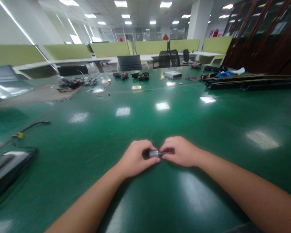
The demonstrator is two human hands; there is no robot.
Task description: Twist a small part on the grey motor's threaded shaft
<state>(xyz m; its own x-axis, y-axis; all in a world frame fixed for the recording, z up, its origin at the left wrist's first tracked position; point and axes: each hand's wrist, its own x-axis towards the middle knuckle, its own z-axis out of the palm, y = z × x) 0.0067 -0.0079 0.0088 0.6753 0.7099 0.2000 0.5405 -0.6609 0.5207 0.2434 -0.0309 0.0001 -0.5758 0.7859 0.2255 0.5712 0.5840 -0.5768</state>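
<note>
Cylinder (154, 153), grey, gripped by left hand (135, 158); right hand (181, 150) pinches dark piece (162, 154), blurred, partly hidden.

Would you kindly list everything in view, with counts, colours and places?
table: one, green, foreground
cylindrical piece: one, grey and dark, front middle
blurred object: one, black and silver, left edge
cable: at least one, black with yellow, left
loose parts: many, mixed colours, table's far side
box: one, silver, table's far side
long bars: several, black, table's right
chairs: several, dark, background
partitions: several, yellow-green, background
cabinets: count unclear, brown, right
ceiling lights: many, white, overhead
left hand: one, bare, holding the piece
right hand: one, bare, pinching its right end
</note>
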